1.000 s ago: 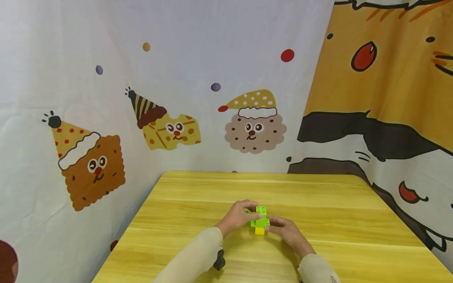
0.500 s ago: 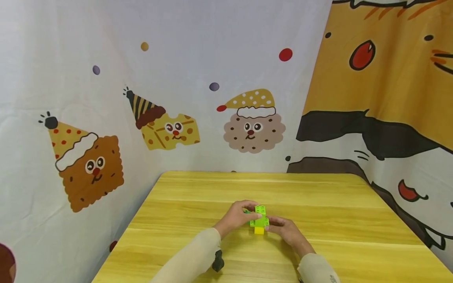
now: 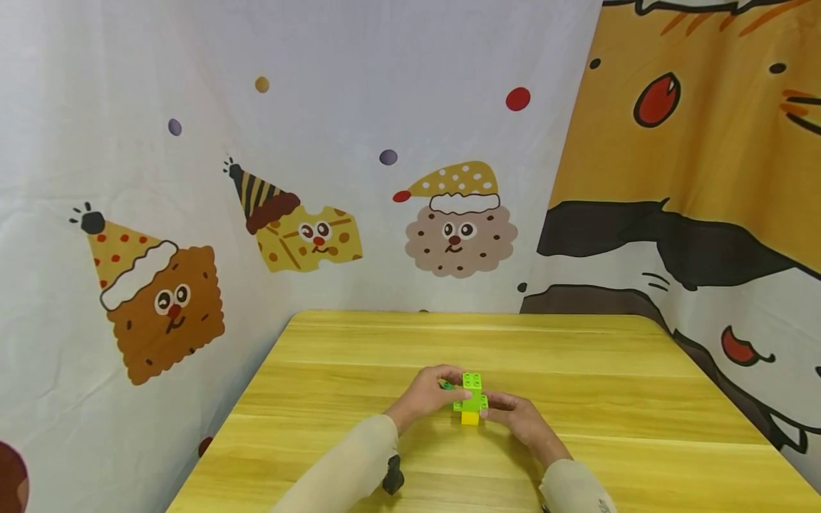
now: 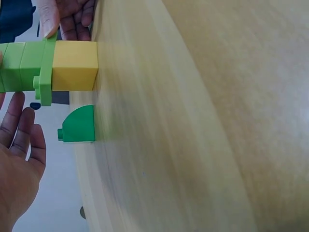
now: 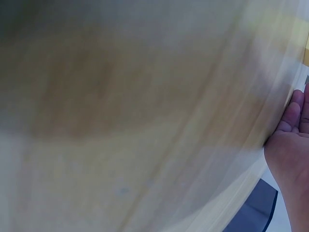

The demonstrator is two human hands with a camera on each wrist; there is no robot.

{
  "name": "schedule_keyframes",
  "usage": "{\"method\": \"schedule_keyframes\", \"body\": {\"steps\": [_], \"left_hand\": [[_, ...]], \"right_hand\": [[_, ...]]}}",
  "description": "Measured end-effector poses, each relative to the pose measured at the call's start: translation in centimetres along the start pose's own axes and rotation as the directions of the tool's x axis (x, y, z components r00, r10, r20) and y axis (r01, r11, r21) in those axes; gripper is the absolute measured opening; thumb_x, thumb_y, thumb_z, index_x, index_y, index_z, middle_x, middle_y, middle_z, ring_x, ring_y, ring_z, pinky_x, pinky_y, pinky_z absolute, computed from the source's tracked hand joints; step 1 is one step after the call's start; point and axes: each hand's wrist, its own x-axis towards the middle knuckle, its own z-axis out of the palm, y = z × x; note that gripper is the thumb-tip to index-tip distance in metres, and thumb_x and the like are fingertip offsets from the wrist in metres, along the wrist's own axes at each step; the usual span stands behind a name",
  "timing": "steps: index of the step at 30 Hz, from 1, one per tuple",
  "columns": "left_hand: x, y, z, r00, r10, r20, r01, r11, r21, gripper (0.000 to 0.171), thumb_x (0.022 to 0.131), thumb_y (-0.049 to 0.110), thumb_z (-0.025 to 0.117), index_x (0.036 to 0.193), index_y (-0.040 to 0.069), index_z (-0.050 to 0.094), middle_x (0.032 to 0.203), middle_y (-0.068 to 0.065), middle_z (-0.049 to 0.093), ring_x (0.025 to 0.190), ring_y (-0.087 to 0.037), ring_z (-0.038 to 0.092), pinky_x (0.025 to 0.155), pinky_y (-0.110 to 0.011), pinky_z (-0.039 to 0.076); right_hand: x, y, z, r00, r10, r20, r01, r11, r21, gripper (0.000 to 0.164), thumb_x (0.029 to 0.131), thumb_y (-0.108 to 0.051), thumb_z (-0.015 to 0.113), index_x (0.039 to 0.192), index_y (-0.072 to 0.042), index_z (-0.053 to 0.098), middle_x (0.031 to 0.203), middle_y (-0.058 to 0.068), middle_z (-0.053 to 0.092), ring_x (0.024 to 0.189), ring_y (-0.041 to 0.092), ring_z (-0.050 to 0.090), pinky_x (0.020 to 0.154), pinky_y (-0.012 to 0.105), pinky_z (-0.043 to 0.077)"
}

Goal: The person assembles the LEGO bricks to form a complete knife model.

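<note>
When we look from left to right, we first see a brown biscuit (image 3: 168,313) printed on the cloth wall (image 3: 321,107). Next comes the left sleeve (image 3: 346,463), with a small black thing (image 3: 393,476) by its cuff. We see the left hand (image 3: 423,394) pinching the top green bricks of the tower (image 3: 474,401). Close to that hand sits a dark green block (image 4: 79,125) with a round side, near the tower but not touching it. The tower stands upright on the wooden table (image 3: 359,342), with a yellow brick (image 3: 470,419) at the bottom and a flat green piece (image 4: 46,72) above it. We see the right hand (image 3: 522,420) pinching the end of that flat piece. Last, we find a big orange cartoon (image 3: 705,157).
</note>
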Motion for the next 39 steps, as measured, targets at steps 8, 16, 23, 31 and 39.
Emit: {"method": "schedule_keyframes", "body": {"steps": [8, 16, 23, 31, 39], "left_hand": [[0.0, -0.5, 0.1, 1.000, 0.024, 0.020, -0.023, 1.000, -0.018, 0.032, 0.088, 0.035, 0.077, 0.117, 0.021, 0.071, 0.105, 0.000, 0.065, 0.099, -0.022, 0.058, 0.078, -0.030, 0.051], [0.1, -0.7, 0.2, 0.999, 0.050, 0.014, -0.050, 0.999, -0.009, 0.028, 0.088, 0.035, 0.077, 0.114, 0.024, 0.073, 0.100, 0.009, 0.065, 0.099, -0.021, 0.059, 0.080, -0.030, 0.051], [0.0, -0.5, 0.2, 0.999, 0.043, 0.013, -0.043, 0.999, 0.005, 0.031, 0.089, 0.035, 0.076, 0.117, 0.024, 0.071, 0.105, 0.005, 0.066, 0.100, -0.020, 0.059, 0.081, -0.032, 0.050], [0.0, 0.3, 0.0, 1.000, 0.020, 0.004, -0.020, 1.000, -0.018, 0.032, 0.089, 0.035, 0.076, 0.117, 0.022, 0.069, 0.106, 0.004, 0.065, 0.101, -0.023, 0.059, 0.080, -0.033, 0.051], [0.2, 0.5, 0.0, 1.000, 0.020, 0.003, -0.020, 0.999, -0.036, 0.026, 0.090, 0.031, 0.076, 0.113, 0.022, 0.068, 0.101, 0.006, 0.064, 0.101, -0.026, 0.060, 0.075, -0.030, 0.052]], "right_hand": [[-0.1, -0.1, 0.0, 1.000, -0.002, -0.003, 0.002, 1.000, -0.012, 0.054, 0.083, -0.031, 0.081, 0.129, -0.007, 0.066, 0.128, 0.011, 0.064, 0.121, 0.033, 0.055, 0.102, 0.057, 0.039], [-0.1, -0.2, 0.0, 1.000, 0.000, -0.003, 0.000, 1.000, -0.004, 0.055, 0.083, -0.030, 0.082, 0.129, -0.005, 0.066, 0.127, 0.011, 0.065, 0.121, 0.033, 0.056, 0.102, 0.056, 0.040], [0.0, -0.2, 0.0, 1.000, -0.003, -0.006, 0.002, 1.000, -0.004, 0.055, 0.083, -0.031, 0.082, 0.129, -0.005, 0.066, 0.127, 0.011, 0.065, 0.120, 0.032, 0.056, 0.102, 0.055, 0.040], [0.1, -0.2, 0.0, 1.000, -0.016, 0.002, 0.016, 1.000, -0.008, 0.055, 0.083, -0.031, 0.081, 0.129, -0.005, 0.065, 0.128, 0.013, 0.064, 0.120, 0.033, 0.056, 0.101, 0.056, 0.040], [0.1, -0.2, 0.1, 1.000, -0.018, 0.001, 0.018, 1.000, -0.006, 0.054, 0.083, -0.031, 0.081, 0.128, -0.005, 0.066, 0.127, 0.012, 0.065, 0.120, 0.033, 0.056, 0.101, 0.055, 0.041]]}}
